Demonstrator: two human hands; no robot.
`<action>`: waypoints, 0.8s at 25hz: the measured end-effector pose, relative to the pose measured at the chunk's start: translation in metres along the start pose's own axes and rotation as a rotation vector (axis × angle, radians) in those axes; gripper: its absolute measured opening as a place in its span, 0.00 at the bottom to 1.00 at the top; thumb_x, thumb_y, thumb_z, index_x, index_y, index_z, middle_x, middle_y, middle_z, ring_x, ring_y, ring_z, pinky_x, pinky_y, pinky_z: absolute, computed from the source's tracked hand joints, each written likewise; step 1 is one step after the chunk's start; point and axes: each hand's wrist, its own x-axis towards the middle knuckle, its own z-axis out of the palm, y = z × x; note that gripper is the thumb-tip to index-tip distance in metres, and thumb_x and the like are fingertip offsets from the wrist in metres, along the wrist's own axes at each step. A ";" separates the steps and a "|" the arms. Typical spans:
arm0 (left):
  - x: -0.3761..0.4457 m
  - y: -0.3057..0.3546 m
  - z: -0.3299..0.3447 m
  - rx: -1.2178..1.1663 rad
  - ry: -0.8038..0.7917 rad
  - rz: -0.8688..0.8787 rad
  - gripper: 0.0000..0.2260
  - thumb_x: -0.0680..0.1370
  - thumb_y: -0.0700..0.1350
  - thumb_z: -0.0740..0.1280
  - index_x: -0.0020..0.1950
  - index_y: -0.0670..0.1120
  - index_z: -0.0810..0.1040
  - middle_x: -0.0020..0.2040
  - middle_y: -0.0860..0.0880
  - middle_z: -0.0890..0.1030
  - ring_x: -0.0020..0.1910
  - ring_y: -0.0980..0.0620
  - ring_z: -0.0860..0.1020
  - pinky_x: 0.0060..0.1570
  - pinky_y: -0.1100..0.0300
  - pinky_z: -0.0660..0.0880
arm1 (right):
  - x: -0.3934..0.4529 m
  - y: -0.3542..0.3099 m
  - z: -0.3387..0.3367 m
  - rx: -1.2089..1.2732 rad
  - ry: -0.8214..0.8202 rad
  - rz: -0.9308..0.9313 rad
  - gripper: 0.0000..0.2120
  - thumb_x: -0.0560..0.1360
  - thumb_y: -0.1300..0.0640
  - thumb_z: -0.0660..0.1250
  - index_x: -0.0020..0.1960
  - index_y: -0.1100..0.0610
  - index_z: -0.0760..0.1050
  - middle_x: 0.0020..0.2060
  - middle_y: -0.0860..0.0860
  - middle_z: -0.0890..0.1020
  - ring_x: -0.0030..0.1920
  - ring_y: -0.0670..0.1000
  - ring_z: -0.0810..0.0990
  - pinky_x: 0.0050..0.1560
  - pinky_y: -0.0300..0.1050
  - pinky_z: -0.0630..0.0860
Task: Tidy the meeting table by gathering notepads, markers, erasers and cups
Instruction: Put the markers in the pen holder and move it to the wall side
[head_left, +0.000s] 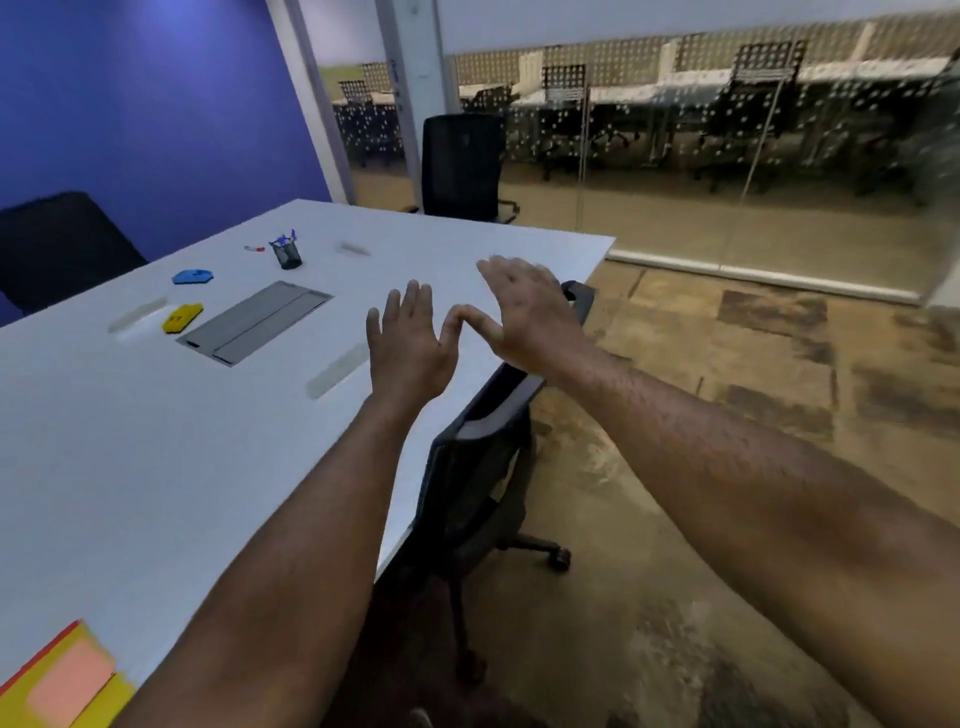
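1. White and wide, the meeting table (156, 467) is seen from one corner, with a blue wall behind it and a glass partition to the side.
2. A grey cable hatch (254, 322) is set into the tabletop and is taken as the landmark.
3. Just beside the hatch, on its left, a yellow eraser (182, 317) is laid flat; farther back on that side a blue eraser (192, 276) is seen.
4. Behind the hatch a black mesh pen cup (286, 253) is stood upright with markers in it, and a loose marker (254, 248) lies beside it.
5. Well nearer than the hatch, at the table's close corner, a yellow and pink notepad stack (62, 680) is placed.
6. To the right of the hatch, both arms are stretched forward above the table edge and a black chair (478, 467).
7. The left hand (408, 348) and right hand (524, 312) are held flat, fingers spread, empty, thumbs almost touching; all gathered items are well apart from them.
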 end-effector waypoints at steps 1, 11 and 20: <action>0.007 0.028 0.002 -0.023 -0.002 0.039 0.32 0.80 0.64 0.42 0.78 0.47 0.56 0.79 0.48 0.56 0.78 0.47 0.51 0.74 0.46 0.44 | -0.008 0.024 -0.016 -0.012 0.019 0.043 0.35 0.78 0.34 0.51 0.75 0.56 0.61 0.74 0.55 0.66 0.74 0.55 0.62 0.74 0.54 0.55; 0.050 0.236 0.069 -0.175 -0.082 0.387 0.33 0.80 0.65 0.44 0.79 0.46 0.54 0.79 0.45 0.56 0.78 0.46 0.52 0.74 0.45 0.44 | -0.072 0.211 -0.090 -0.142 0.071 0.398 0.34 0.78 0.34 0.50 0.74 0.57 0.62 0.72 0.55 0.68 0.73 0.55 0.63 0.73 0.53 0.57; 0.151 0.359 0.171 -0.134 -0.247 0.507 0.32 0.80 0.64 0.44 0.79 0.45 0.54 0.79 0.46 0.54 0.78 0.47 0.50 0.76 0.45 0.43 | -0.048 0.384 -0.078 -0.236 0.056 0.597 0.36 0.76 0.32 0.44 0.75 0.54 0.60 0.74 0.54 0.65 0.75 0.54 0.60 0.74 0.55 0.53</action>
